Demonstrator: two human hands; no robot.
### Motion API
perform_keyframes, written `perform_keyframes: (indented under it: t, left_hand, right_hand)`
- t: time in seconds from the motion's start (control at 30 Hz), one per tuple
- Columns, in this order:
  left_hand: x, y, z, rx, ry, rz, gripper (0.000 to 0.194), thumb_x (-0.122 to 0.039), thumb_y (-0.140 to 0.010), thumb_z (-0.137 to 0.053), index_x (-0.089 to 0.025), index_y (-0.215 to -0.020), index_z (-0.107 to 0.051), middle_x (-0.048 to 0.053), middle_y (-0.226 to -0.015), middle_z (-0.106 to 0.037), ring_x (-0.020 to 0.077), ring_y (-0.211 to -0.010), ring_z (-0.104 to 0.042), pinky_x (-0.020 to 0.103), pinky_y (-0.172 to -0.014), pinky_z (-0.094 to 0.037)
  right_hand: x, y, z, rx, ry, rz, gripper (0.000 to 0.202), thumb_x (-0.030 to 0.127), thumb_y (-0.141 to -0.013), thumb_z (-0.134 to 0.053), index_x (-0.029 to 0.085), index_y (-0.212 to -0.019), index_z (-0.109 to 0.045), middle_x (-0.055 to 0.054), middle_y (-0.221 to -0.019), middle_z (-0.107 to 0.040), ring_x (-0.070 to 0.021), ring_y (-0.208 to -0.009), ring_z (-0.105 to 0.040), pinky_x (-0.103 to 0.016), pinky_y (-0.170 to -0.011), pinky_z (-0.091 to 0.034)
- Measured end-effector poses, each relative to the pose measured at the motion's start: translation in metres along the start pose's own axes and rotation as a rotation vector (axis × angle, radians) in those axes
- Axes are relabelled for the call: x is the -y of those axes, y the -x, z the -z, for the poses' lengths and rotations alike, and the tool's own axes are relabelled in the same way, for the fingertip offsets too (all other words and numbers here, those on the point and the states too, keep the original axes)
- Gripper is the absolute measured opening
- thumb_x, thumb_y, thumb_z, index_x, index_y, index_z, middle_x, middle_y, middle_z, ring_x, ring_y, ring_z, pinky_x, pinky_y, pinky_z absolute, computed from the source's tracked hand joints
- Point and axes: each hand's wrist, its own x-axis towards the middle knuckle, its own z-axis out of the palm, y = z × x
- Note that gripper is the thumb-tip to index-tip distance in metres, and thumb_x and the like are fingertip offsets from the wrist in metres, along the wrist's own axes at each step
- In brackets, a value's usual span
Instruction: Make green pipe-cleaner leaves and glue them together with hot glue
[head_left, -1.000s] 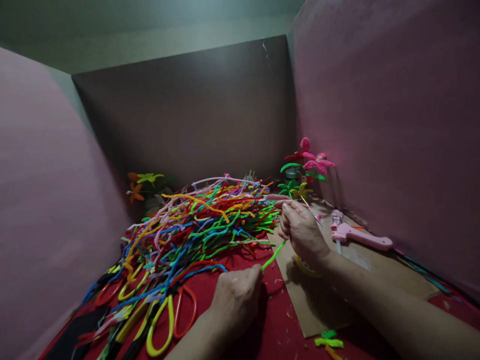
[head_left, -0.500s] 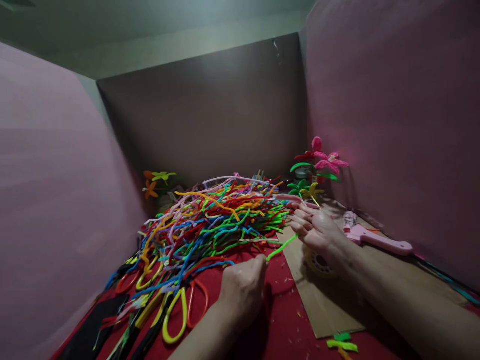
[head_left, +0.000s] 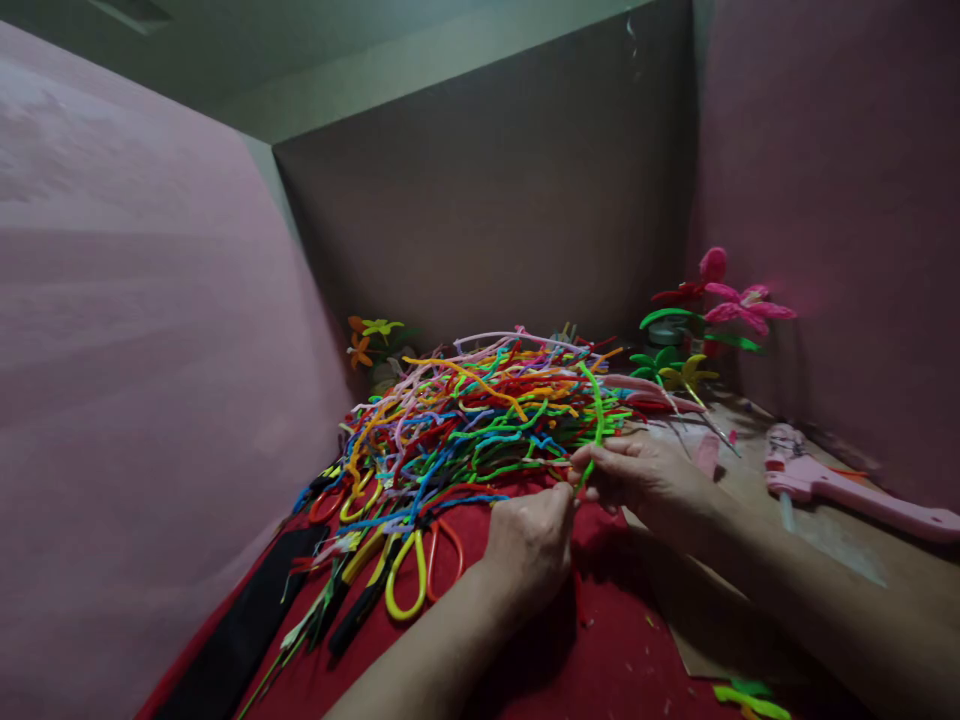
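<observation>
Two hands meet above the red cloth (head_left: 600, 640), knuckles up on the left hand (head_left: 532, 545), fingers pointing inward on the right hand (head_left: 626, 470). The right hand pinches a green pipe cleaner (head_left: 598, 405); the left hand is closed beside it, its grip hidden. The green pipe cleaner rises from between the hands, in front of the multicolored pile (head_left: 480, 420). It is bright, fuzzy and bent near its upper end. The pink glue gun (head_left: 840, 487) lies right of the right hand.

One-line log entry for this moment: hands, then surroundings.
left hand: grips green strip, low end | right hand: pinches green strip above left | ahead: multicolored pile | right side: pink glue gun
</observation>
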Motion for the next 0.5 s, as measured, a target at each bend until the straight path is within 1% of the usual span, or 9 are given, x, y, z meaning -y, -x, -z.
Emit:
perform_keyframes:
  t: [0.07, 0.13, 0.27, 0.37, 0.5]
  left_hand:
    - [0.001, -0.001, 0.001, 0.012, 0.027, 0.037, 0.017, -0.015, -0.086, -0.034, -0.018, -0.093, -0.049, 0.001, -0.072, -0.062, 0.0126, -0.060, -0.056, 0.023, -0.051, -0.034]
    - [0.002, -0.002, 0.004, 0.011, 0.036, 0.076, 0.015, -0.014, -0.085, -0.035, -0.018, -0.088, -0.050, 0.002, -0.072, -0.062, 0.0124, -0.061, -0.057, 0.022, -0.052, -0.035]
    - [0.003, -0.004, 0.008, 0.022, 0.003, 0.123, 0.014, -0.010, -0.081, -0.037, -0.018, -0.081, -0.049, 0.001, -0.068, -0.062, 0.0120, -0.058, -0.056, 0.023, -0.050, -0.032]
    - [0.002, -0.003, 0.009, 0.042, -0.019, 0.108, 0.013, -0.009, -0.077, -0.040, -0.018, -0.078, -0.049, 0.000, -0.065, -0.062, 0.0124, -0.054, -0.056, 0.025, -0.046, -0.028]
    - [-0.006, -0.002, 0.006, 0.056, -0.008, 0.045, 0.010, -0.013, -0.076, -0.041, -0.018, -0.080, -0.048, -0.001, -0.062, -0.062, 0.0133, -0.050, -0.057, 0.026, -0.042, -0.023]
  right_hand:
    - [0.002, -0.001, 0.002, -0.015, -0.068, 0.010, 0.017, 0.029, -0.071, -0.064, 0.013, -0.076, -0.064, -0.007, -0.072, -0.065, -0.0138, -0.057, -0.060, -0.021, -0.046, -0.042]
    - [0.004, -0.001, 0.004, -0.051, -0.133, 0.024, 0.012, 0.025, -0.072, -0.063, 0.014, -0.076, -0.063, -0.006, -0.071, -0.065, -0.0148, -0.059, -0.062, -0.024, -0.050, -0.047]
    - [0.007, -0.001, 0.008, -0.149, -0.229, 0.079, 0.006, 0.021, -0.073, -0.060, 0.016, -0.076, -0.063, -0.005, -0.068, -0.065, -0.0148, -0.057, -0.061, -0.025, -0.052, -0.049]
    - [0.007, -0.001, 0.010, -0.202, -0.252, 0.080, 0.007, 0.019, -0.074, -0.058, 0.016, -0.078, -0.064, -0.005, -0.071, -0.065, -0.0143, -0.058, -0.060, -0.026, -0.052, -0.050]
    - [0.007, -0.002, 0.011, -0.283, -0.268, 0.084, 0.012, 0.015, -0.074, -0.057, 0.018, -0.083, -0.064, -0.004, -0.071, -0.064, -0.0124, -0.055, -0.058, -0.022, -0.047, -0.047]
